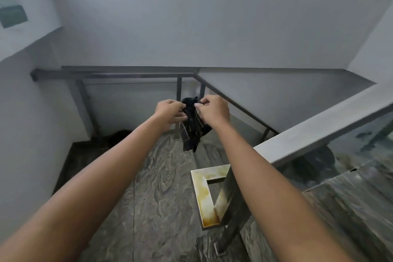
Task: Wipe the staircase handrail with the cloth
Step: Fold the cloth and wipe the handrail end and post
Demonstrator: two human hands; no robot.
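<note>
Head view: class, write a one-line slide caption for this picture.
Both hands, left and right, hold a dark cloth up before the grey staircase handrail, wiping not yet begun.

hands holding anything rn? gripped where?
Yes: the dark cloth, pinched at its bunched top end by both the left hand and the right hand; the rest hangs free, off the handrail.

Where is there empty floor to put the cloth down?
The marbled floor lies bare between the left wall and the stained metal frame. It is crowded on the right, around the post and handrail.
</note>
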